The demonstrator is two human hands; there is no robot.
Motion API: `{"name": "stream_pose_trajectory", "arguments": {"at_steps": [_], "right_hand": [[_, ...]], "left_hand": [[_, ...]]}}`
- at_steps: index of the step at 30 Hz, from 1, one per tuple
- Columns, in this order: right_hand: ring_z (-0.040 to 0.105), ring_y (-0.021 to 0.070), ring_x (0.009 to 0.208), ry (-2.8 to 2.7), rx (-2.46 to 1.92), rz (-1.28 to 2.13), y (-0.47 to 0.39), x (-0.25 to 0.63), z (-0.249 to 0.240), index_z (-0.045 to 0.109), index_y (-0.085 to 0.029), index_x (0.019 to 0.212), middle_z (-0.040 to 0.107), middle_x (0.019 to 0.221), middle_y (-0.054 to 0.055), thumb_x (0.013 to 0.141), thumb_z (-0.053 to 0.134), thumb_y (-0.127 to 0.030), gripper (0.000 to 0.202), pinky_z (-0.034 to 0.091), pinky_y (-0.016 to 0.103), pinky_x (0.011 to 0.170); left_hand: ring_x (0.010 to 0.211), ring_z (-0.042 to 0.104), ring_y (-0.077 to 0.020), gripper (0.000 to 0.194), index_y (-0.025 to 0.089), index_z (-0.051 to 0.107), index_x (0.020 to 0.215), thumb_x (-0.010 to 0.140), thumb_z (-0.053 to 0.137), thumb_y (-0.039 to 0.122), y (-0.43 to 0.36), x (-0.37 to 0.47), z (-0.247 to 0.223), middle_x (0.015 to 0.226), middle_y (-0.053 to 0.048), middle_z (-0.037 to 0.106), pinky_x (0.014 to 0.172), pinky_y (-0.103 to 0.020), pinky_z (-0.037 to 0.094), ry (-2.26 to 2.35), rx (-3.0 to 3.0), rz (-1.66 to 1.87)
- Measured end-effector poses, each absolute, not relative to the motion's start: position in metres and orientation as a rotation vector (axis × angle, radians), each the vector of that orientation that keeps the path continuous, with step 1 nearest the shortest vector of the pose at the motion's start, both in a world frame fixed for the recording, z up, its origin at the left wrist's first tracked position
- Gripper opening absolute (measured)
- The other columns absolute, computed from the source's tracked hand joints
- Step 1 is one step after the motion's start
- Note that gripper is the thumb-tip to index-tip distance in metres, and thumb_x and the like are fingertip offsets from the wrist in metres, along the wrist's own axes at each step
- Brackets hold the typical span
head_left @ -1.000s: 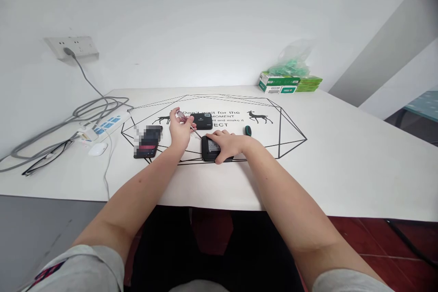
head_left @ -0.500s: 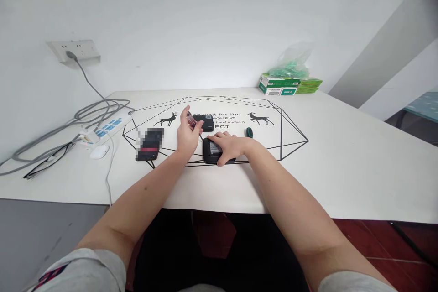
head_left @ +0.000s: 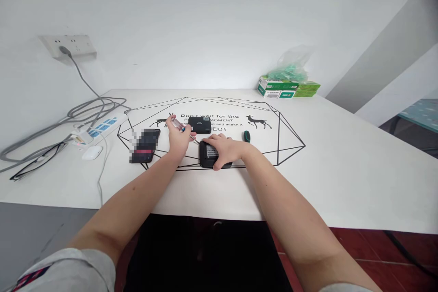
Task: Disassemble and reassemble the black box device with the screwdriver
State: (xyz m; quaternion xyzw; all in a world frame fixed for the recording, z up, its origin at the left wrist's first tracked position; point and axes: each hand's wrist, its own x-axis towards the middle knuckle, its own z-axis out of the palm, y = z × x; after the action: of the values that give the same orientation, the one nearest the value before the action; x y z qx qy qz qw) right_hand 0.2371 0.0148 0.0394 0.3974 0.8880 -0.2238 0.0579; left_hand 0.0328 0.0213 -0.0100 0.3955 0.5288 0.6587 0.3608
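Observation:
A screwdriver (head_left: 178,123) with a clear handle is held in my left hand (head_left: 179,139), its shaft slanting down to the upper left corner of a black boxy device (head_left: 207,159). That device lies on the white mat with a printed label facing up. My right hand (head_left: 226,149) rests over its right part, fingers around the far edge and thumb at the near side, gripping it. Behind it lies another black device (head_left: 200,125), flat and apart from the first. A small dark green object (head_left: 247,136) sits to the right of my right hand.
On the left are a phone (head_left: 147,146), a power strip (head_left: 107,127) with coiled grey cable, a white mouse-like object (head_left: 92,153) and glasses (head_left: 37,159). Green and white boxes (head_left: 278,86) with a plastic bag (head_left: 290,70) stand at the back right.
My left hand has tilted the screwdriver lower and to the left, showing more of the rear device. The whole view has shifted slightly; my right hand stays on the near device.

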Motion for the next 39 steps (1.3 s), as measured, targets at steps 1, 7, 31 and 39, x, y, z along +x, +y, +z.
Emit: {"name": "stream_pose_trajectory", "arguments": {"at_steps": [1,7,31,39], "right_hand": [[0.045,0.0484,0.150,2.690,1.204,-0.680,0.014,0.237,0.040,0.039,-0.027,0.170,0.050,0.165,0.017,0.061,0.089,-0.048,0.122,0.043,0.070,0.123],[0.043,0.0465,0.151,2.680,1.197,-0.721,0.011,0.235,0.042,0.037,-0.025,0.172,0.048,0.167,0.018,0.062,0.089,-0.051,0.124,0.041,0.066,0.124],[0.041,0.0478,0.154,2.747,1.168,-0.851,0.021,0.238,0.033,0.040,-0.029,0.173,0.048,0.170,0.017,0.063,0.092,-0.063,0.127,0.035,0.067,0.128],[0.041,0.0483,0.156,2.758,1.177,-0.824,0.023,0.241,0.030,0.038,-0.033,0.174,0.048,0.172,0.015,0.063,0.092,-0.060,0.126,0.033,0.071,0.129]], "left_hand": [[0.064,0.079,-0.0171,0.063,0.032,0.035,0.145,0.093,0.070,0.021,0.022,0.032,-0.009,0.093,0.004,0.069,0.062,-0.030,0.067,1.364,0.983,1.694],[0.062,0.077,-0.0169,0.049,0.030,0.037,0.132,0.092,0.065,0.021,0.021,0.028,-0.001,0.084,0.006,0.070,0.056,-0.026,0.063,1.449,0.878,1.689],[0.059,0.076,-0.0150,0.066,0.027,0.039,0.151,0.094,0.073,0.027,0.014,0.027,-0.001,0.096,-0.001,0.077,0.060,-0.026,0.066,1.432,1.229,1.645],[0.068,0.081,-0.0149,0.060,0.035,0.031,0.149,0.103,0.068,0.023,0.018,0.015,0.000,0.104,0.000,0.074,0.071,-0.033,0.071,1.432,0.879,1.485]]}}
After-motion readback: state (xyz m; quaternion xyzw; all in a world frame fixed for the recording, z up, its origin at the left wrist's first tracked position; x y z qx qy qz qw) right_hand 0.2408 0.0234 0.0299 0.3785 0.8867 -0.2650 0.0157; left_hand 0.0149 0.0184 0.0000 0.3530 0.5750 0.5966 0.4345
